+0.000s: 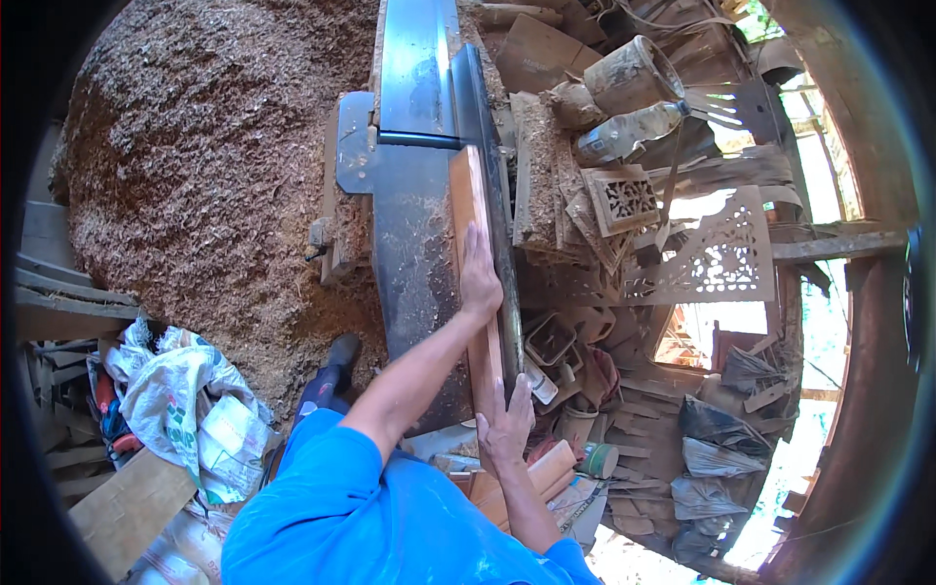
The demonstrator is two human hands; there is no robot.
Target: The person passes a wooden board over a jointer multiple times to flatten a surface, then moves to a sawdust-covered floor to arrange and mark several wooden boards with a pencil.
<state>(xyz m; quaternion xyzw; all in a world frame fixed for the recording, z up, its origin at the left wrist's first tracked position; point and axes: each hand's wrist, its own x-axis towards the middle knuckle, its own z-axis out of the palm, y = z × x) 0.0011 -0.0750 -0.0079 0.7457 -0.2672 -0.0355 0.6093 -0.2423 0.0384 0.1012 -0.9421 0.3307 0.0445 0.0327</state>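
A long, narrow wooden board [468, 190] lies lengthwise on the dark metal bed of a jointer [414, 244]. Its right side runs along the black upright fence [475, 93], and its far end reaches the dark slot across the bed. My left hand [479, 278] grips the board around its middle, fingers pointing forward along it. Closer to my body, my right hand [505, 429] holds the board's near part, thumb on the left and fingertips toward the fence. The undersides of both hands are hidden.
Left of the jointer rises a big heap of wood shavings [205, 166]. White sacks [195, 409] and a plank [132, 512] lie at lower left. On the right are a dusty bucket [634, 78], a plastic bottle [629, 134], carved panels [712, 258] and stacked wood scraps.
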